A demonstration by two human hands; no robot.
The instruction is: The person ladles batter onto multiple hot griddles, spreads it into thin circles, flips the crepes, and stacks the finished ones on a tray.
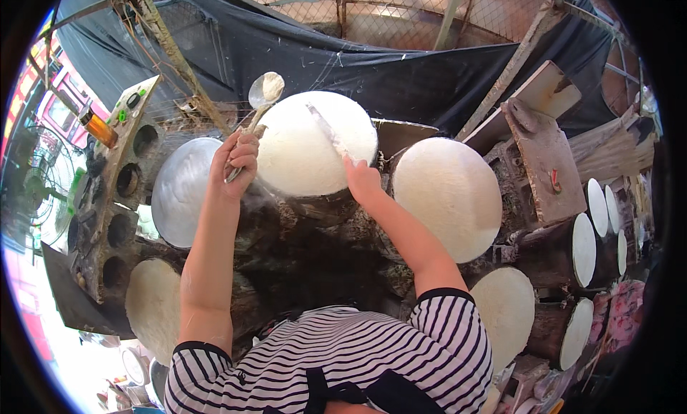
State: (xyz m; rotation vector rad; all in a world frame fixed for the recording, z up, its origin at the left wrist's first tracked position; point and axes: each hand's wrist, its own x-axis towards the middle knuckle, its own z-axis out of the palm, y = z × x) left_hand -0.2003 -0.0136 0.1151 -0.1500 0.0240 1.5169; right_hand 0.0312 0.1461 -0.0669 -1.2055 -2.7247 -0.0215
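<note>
My left hand grips the handle of a metal ladle whose bowl, coated in white batter, points up and away. A thin flat stick is in my right hand, and its far end lies across a round white sheet stretched over a steaming pot. Steam rises near the pot's front edge, between my two hands. My forearms reach forward from striped sleeves at the bottom.
A second white round sits to the right, a metal lid to the left. More white rounds lie lower right and lower left. A wooden board with holes stands at left, dark tarp behind.
</note>
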